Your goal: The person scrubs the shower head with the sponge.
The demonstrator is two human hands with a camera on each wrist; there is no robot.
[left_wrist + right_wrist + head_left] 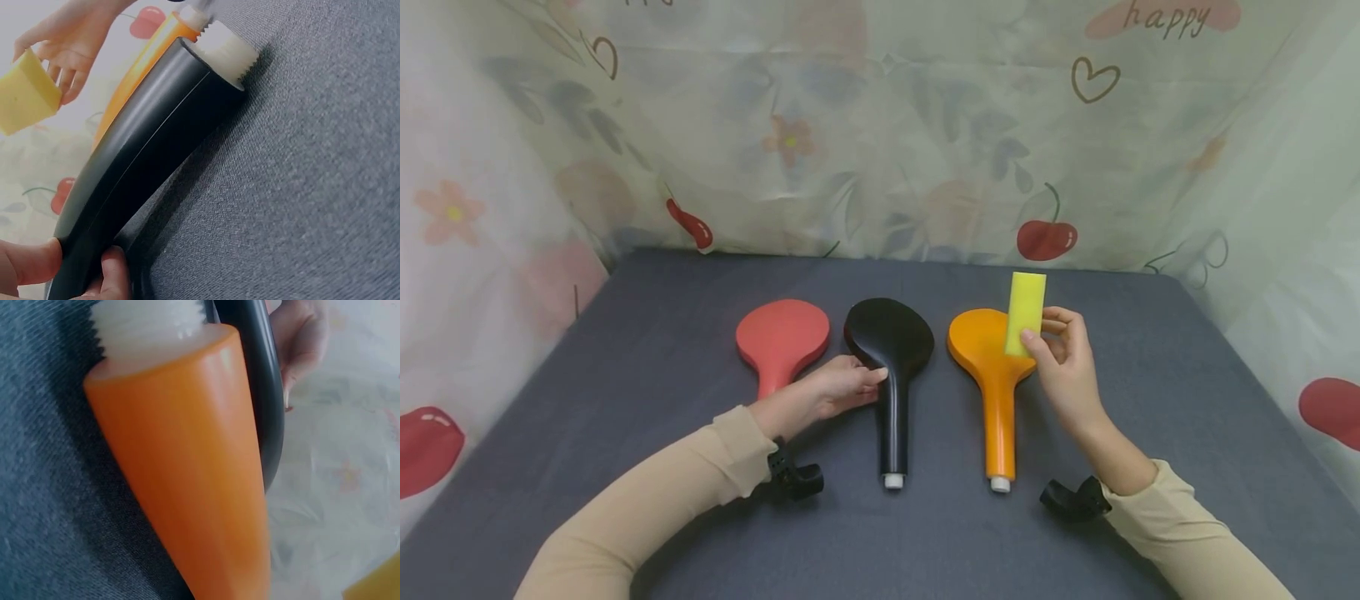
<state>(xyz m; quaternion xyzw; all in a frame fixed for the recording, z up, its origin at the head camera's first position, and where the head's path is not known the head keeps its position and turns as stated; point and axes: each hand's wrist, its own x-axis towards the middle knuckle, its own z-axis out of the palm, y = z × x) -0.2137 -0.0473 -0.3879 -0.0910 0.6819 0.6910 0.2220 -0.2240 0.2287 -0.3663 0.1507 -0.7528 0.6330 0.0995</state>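
Observation:
Three handheld shower heads lie in a row, face down, handles toward me: a red one (782,333), a black one (891,333) and an orange one (998,400). My left hand (831,387) grips the black one at its neck, thumb on one side and fingers on the other, as the left wrist view also shows. With my right hand (1067,367) I pinch a yellow sponge (1026,308) upright, overlapping the orange head in the head view. White threaded ends (225,50) stick out of the black and orange handles. My left forearm hides the red handle.
A dark grey cloth (940,542) covers the table. A patterned curtain (887,125) hangs behind it and along both sides. Black wrist cameras sit at my left wrist (797,478) and right wrist (1075,500), close over the cloth.

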